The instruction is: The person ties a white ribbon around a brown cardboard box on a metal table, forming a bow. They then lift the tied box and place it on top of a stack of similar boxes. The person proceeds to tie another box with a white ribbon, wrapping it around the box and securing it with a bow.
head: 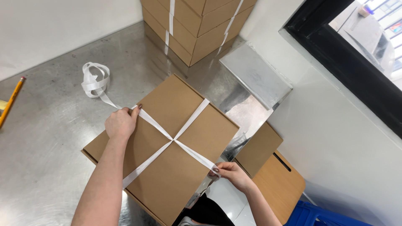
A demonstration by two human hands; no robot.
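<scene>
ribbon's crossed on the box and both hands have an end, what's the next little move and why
Probably pull both ends taut along the diagonal. The white ribbon already crosses at the middle of the cardboard box; the left hand pinches it at the far-left edge and the right hand at the near-right edge. Loose ribbon still lies coiled on the metal table, so slack seems left.

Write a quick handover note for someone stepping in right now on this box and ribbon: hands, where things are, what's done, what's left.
Left hand: pinches the ribbon at the box's far-left edge.
Right hand: pinches the ribbon at the near-right edge.
Box lies flat on the steel table; the ribbon crosses in an X on the lid, with loose ribbon coiled behind.
Done: cross laid.
Left: no knot visible; likely tighten and tie.
Tied boxes stand at the back.
</scene>
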